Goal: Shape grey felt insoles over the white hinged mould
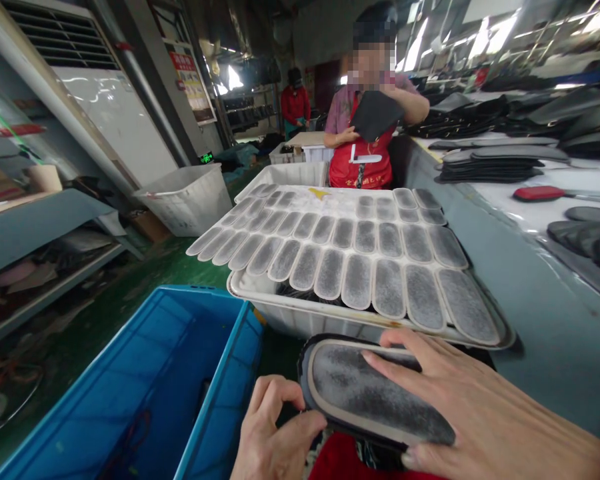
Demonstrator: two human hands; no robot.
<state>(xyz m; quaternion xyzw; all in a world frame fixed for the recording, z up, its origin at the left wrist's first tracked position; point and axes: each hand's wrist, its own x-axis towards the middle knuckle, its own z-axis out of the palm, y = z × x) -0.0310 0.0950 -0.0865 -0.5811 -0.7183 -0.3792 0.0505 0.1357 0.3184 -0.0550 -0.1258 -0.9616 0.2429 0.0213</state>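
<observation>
Close in front of me lies an oval pad [370, 380], grey and mottled with a pale beige border, on top of a slightly larger black oval piece [306, 360]. My left hand [280, 423] pinches the left end of the black edge between thumb and fingers. Across the right part of the pad my right hand [445, 393] is spread, its fingertips on the upper face and its thumb at the near edge, gripping it. Just beyond, several rows of similar grey oval pads [359, 280] with pale borders lie on a white board, overlapping its edge.
A white bin [280, 307] supports the board, and a deep blue crate [240, 353] stands at left. On the right a worktable [480, 193] carries stacked black pieces and a red-handled tool [539, 193]. A person [365, 133] opposite holds a black panel; another person [295, 103] is farther back.
</observation>
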